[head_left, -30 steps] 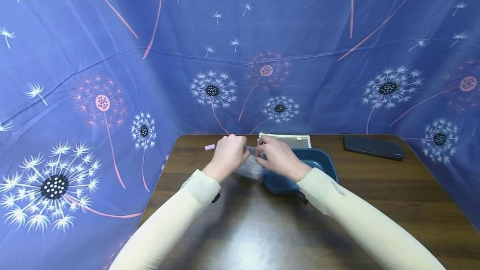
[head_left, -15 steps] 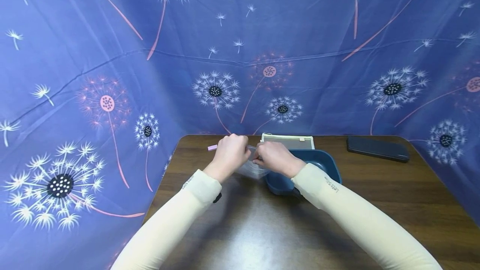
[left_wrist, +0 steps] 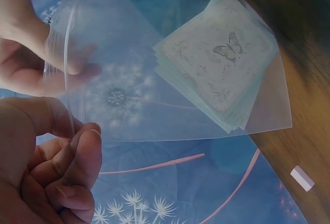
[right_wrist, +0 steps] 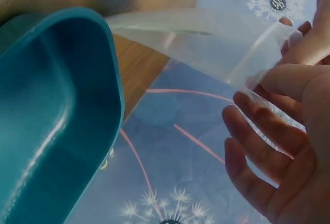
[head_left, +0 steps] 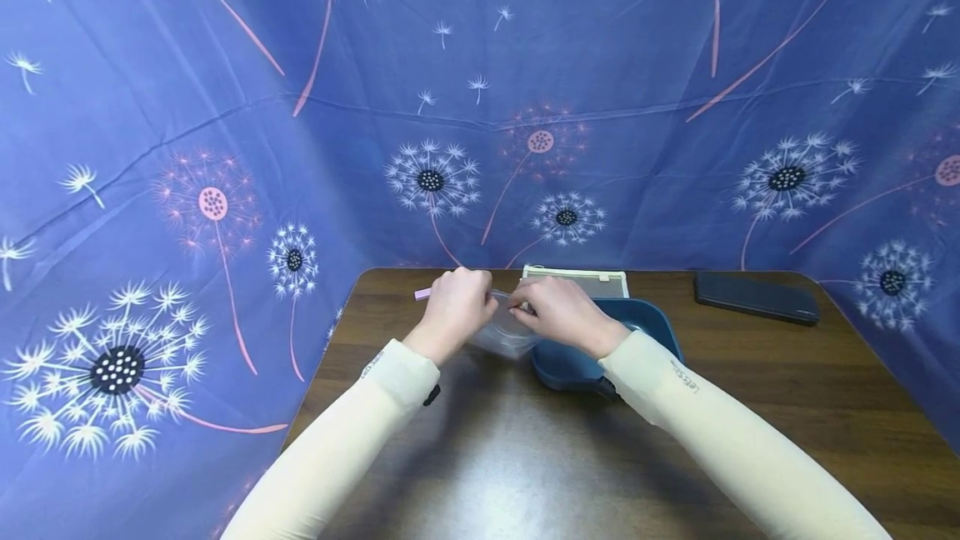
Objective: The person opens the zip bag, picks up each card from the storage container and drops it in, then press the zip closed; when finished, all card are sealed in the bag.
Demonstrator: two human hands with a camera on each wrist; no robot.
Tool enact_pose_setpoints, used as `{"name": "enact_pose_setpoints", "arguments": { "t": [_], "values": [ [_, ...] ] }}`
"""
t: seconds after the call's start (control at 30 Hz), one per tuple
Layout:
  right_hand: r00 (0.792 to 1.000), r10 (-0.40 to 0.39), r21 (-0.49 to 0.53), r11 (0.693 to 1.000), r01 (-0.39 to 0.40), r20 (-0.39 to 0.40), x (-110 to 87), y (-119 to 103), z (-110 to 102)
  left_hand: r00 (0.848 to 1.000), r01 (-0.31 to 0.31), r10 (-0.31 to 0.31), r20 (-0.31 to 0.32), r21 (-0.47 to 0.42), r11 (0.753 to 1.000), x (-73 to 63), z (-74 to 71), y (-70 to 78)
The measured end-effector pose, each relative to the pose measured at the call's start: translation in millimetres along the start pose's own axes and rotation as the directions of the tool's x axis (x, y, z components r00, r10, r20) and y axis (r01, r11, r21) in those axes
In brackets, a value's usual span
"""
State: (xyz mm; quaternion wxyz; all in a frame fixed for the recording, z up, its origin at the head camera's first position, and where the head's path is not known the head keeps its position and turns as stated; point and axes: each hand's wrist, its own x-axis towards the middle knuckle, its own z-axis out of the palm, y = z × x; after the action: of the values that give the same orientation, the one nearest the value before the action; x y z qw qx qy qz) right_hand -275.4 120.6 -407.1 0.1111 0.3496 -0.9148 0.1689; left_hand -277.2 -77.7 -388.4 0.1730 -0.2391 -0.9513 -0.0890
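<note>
A clear zip bag (left_wrist: 124, 115) hangs between both hands above the table. Inside lies a stack of square papers (left_wrist: 219, 61), the top one printed with a butterfly. My left hand (head_left: 454, 312) pinches one end of the bag's zip edge between thumb and forefinger; in the left wrist view its other fingers (left_wrist: 77, 188) are curled. At the far end of that edge, my right hand (head_left: 566, 315) pinches the plastic, its other fingers (right_wrist: 258, 167) loosely bent. A teal plastic bin (head_left: 558, 377) stands on the table below the right hand.
Behind the bin lies a mesh zip pouch (head_left: 618, 284) with a pale border. A dark, flat case (head_left: 756, 298) is at the back right of the wooden table (head_left: 495, 457). A small pink-and-white block (left_wrist: 302, 178) sits left of the left hand. Patterned blue cloth (head_left: 480, 40) hangs behind.
My right hand shifts left along the bag's zip edge, then back slightly to the right. The left hand keeps its pinch, nearly in place. The head view shifts a little.
</note>
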Motion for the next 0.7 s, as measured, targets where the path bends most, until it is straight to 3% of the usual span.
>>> {"name": "enact_pose_setpoints", "arguments": {
  "t": [0.37, 0.53, 0.7],
  "values": [
    [0.988, 0.105, 0.090, 0.991, -0.096, -0.109, -20.6, 7.6, -12.1, 1.000, 0.011, -0.012, -0.011, -0.048, 0.999, -0.3, 1.1, -4.5],
    [0.982, 0.175, 0.169, 0.972, -0.162, -0.067, -34.6, 5.6, -9.6, 1.000, 0.030, -0.030, -0.004, -0.063, 0.998, -2.4, 0.1, -8.4],
    [0.983, 0.177, 0.182, 0.969, -0.166, -0.045, -44.5, 4.3, 1.1, 0.999, 0.044, -0.044, -0.007, -0.077, 0.996, -4.4, 0.5, -10.7]
  ]
}}
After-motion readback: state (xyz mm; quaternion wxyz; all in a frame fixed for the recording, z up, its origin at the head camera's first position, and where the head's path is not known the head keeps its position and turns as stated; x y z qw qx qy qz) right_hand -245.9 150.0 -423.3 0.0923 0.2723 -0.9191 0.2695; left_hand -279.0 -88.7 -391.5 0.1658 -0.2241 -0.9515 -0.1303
